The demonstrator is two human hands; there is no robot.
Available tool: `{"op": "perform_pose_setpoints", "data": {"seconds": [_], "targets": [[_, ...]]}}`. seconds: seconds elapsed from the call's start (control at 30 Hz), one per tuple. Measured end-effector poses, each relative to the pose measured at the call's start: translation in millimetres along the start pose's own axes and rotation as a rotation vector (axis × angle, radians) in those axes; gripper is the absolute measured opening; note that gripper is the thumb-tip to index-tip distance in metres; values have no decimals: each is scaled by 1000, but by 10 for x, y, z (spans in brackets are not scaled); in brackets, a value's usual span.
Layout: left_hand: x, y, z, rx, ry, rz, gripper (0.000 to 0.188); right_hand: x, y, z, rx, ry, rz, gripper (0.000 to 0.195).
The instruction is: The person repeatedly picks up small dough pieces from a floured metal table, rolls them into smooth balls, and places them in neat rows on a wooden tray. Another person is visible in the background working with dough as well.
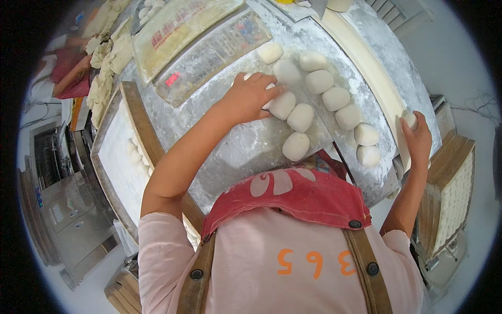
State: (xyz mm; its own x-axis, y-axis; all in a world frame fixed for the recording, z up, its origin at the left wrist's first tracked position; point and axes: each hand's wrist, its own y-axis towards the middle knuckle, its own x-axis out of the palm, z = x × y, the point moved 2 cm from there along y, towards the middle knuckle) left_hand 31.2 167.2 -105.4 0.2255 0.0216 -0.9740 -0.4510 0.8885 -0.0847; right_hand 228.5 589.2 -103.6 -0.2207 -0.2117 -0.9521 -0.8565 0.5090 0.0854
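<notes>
My left hand (253, 96) is spread over white dough balls at the middle of the floured metal table (235, 145), its fingers curled round at least one that it partly hides. More dough balls (301, 117) lie beside it in a curved row. A second row (336, 98) runs to the right of them. Far to the right, my right hand (418, 135) holds a dough ball (410, 119) between thumb and fingers at the cream-coloured conveyor belt (368, 62).
A flour-dusted digital scale (211, 59) lies behind my left hand. A wooden-edged tray (143, 121) with dough pieces stands left, near large dough lumps (117, 55) and a co-worker's arm (74, 74). Stacked wooden trays (447, 188) with dough pieces stand at the right.
</notes>
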Motion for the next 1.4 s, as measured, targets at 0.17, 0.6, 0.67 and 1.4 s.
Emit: {"op": "perform_pose_setpoints", "data": {"seconds": [0.17, 0.6, 0.67, 1.4], "targets": [[32, -50, 148, -80, 47, 10, 77, 10, 118, -120, 185, -36, -51, 45], [-604, -410, -337, -188, -244, 470, 61, -90, -169, 173, 54, -57, -145, 38], [-794, -435, -569, -365, -217, 724, 61, -66, -160, 179, 53, -2, -154, 38], [-21, 86, 648, -181, 33, -105, 72, 169, 424, -870, -128, -4, -150, 45]]}}
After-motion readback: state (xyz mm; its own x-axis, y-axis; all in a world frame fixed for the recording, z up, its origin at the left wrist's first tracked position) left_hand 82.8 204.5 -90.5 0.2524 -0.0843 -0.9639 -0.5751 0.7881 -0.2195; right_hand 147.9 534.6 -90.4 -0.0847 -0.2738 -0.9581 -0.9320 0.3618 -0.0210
